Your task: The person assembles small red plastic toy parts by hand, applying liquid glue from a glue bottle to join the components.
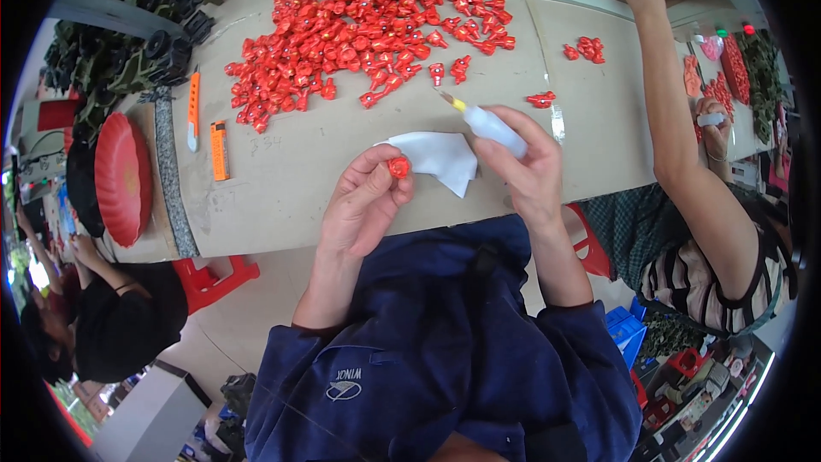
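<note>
Left hand (pixel 363 201) pinched small red plastic part (pixel 398 167) between thumb and fingertips, grip closed on it, just above near edge of bench (pixel 282 197). Right hand (pixel 530 167) wrapped around white squeeze bottle (pixel 494 127), grip tight, yellow nozzle aimed up-left, apart from part. White cloth (pixel 440 158) lay between hands. Heap of red parts (pixel 368 34) sat farther back. Orange utility knife (pixel 193 107) lay at left. Another person's arm (pixel 676 111) reached over bench at right.
</note>
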`<state>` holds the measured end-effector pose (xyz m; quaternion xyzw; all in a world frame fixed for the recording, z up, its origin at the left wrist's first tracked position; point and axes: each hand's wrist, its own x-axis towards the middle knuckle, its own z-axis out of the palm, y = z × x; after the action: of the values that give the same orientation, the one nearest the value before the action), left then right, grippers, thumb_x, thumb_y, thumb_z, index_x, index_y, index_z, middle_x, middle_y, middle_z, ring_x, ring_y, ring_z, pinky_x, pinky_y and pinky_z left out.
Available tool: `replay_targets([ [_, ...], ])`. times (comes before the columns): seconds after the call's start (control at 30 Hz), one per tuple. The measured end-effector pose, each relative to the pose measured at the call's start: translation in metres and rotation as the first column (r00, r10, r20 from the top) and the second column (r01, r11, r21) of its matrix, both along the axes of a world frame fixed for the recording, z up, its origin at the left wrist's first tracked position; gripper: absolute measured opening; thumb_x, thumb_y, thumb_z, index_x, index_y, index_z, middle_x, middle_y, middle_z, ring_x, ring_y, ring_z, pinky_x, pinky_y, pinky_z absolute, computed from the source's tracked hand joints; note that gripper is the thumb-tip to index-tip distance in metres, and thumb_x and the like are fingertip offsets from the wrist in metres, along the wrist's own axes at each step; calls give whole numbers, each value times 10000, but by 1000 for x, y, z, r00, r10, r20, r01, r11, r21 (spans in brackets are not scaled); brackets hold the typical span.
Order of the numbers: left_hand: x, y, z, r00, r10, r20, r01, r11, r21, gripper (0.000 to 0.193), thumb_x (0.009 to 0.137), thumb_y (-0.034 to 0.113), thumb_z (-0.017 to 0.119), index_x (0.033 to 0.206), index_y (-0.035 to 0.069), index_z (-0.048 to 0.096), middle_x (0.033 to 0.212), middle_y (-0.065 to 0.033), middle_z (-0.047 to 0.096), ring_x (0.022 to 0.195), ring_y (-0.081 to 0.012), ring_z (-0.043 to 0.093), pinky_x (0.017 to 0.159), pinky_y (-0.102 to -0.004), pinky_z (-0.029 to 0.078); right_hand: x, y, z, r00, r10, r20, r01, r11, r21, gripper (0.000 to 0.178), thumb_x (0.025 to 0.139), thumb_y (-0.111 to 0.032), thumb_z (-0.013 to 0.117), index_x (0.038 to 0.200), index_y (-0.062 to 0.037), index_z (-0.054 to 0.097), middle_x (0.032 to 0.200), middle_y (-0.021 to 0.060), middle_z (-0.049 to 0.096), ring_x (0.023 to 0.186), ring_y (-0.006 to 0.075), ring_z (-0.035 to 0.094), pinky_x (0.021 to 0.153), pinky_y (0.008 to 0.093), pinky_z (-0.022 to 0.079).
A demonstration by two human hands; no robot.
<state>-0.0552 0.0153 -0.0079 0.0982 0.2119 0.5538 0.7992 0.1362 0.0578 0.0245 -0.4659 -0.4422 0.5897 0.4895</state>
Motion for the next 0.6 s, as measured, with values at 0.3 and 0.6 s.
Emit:
replay_targets([
  [0.3, -3, -1, 1, 1000, -1, -5, 1, 1000, -26, 193, 847, 113, 523, 1022, 38, 546, 885, -57, 558, 748, -141, 499, 652, -241, 403, -38, 32, -25, 892, 37, 451, -182, 941, 284, 296, 728, -78, 637, 1014, -50, 569, 919, 69, 568, 851, 147, 535, 728, 269, 423],
  [0.6, -7, -3, 0, 996, 33, -83, -36, 998, -42, 186, 841, 148, 536, 990, 37, 545, 818, -47, 539, 729, -137, 486, 607, -243, 373, 40, 36, -9, 610, -318, 726, -26, 907, 419, 208, 768, -57, 565, 975, -42, 582, 945, 88, 570, 862, 201, 540, 728, 294, 438],
])
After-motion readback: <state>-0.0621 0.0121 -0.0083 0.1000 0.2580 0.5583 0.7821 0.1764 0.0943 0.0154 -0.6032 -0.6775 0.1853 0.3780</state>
